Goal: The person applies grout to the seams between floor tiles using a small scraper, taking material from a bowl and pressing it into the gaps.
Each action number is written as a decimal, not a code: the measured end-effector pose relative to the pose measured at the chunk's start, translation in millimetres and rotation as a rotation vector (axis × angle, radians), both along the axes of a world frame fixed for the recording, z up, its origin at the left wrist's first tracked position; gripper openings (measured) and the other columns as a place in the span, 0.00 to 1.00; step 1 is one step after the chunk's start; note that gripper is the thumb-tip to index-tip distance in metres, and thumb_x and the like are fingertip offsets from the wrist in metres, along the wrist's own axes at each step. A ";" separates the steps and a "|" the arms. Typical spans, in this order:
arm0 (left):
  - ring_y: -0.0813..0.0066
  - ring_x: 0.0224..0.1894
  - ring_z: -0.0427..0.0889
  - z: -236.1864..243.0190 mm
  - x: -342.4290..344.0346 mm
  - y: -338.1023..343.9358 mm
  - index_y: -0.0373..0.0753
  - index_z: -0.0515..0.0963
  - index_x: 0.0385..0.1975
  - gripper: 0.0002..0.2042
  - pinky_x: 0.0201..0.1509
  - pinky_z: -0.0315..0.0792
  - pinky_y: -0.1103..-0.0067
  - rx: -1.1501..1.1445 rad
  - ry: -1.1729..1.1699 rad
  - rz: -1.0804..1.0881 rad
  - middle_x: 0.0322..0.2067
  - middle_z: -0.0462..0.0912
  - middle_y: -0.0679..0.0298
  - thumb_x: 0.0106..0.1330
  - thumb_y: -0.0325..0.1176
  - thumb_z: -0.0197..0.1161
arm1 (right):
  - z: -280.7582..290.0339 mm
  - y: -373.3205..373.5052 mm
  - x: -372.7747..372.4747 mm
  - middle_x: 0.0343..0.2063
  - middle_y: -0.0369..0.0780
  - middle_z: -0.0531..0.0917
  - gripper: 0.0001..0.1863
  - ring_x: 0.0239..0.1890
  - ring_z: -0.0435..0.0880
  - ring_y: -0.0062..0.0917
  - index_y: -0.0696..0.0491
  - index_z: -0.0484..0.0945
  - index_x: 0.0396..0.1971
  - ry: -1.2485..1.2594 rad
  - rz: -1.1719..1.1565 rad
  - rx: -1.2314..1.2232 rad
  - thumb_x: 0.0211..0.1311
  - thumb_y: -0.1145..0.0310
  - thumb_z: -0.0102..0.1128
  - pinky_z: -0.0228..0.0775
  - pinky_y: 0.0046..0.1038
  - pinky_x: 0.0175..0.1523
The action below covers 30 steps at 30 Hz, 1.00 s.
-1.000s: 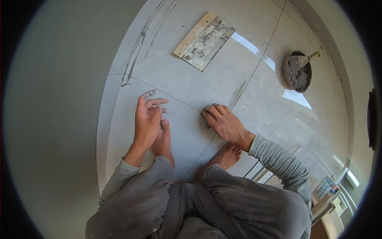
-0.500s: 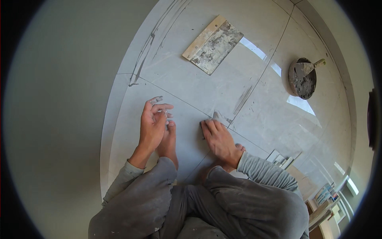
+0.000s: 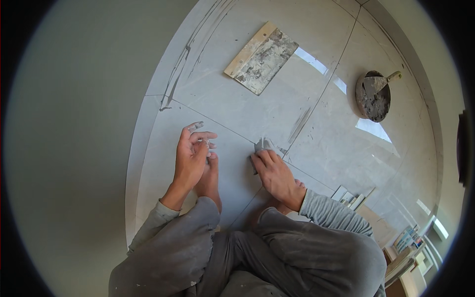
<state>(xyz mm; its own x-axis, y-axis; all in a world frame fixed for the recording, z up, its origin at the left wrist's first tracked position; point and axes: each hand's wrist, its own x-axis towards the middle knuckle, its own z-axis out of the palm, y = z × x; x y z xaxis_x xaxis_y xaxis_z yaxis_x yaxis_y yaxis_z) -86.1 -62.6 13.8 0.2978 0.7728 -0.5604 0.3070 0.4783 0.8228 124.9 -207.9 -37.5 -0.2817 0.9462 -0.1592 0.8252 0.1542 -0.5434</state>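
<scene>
My right hand [image 3: 276, 174] is closed over a grey rag [image 3: 266, 144], pressing it to the tiled floor close to where two joints meet. Part of the rag sticks out beyond the fingertips; the rest is hidden under the hand. Over my left foot [image 3: 211, 178], my left hand [image 3: 190, 156] hovers with loosely bent, parted fingers and grips nothing. Grey smears cover its fingertips. Dark grey streaks [image 3: 300, 123] mark the tile joint [image 3: 316, 101] beyond my right hand.
Ahead lies a wide, paste-crusted spreader blade [image 3: 262, 58] with a wooden edge. To its right stands a round tub [image 3: 374, 101] of dark grey paste with a putty knife [image 3: 378, 85] in it. A plain wall [image 3: 74, 148] rises at left. Boards [image 3: 349, 197] lie at lower right.
My right hand has shifted slightly toward me and right, uncovering more of the rag at its fingertips. My left hand has barely moved. The whole view has shifted a little.
</scene>
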 end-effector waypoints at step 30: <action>0.75 0.43 0.82 -7.6 -14.8 -1.2 0.30 0.60 0.64 0.19 0.47 0.79 0.78 0.001 -0.002 0.031 0.50 0.82 0.54 0.76 0.23 0.51 | 13.5 25.9 47.9 0.47 0.43 0.80 0.17 0.53 0.77 0.37 0.60 0.81 0.46 0.219 -0.026 -0.011 0.57 0.72 0.56 0.73 0.33 0.59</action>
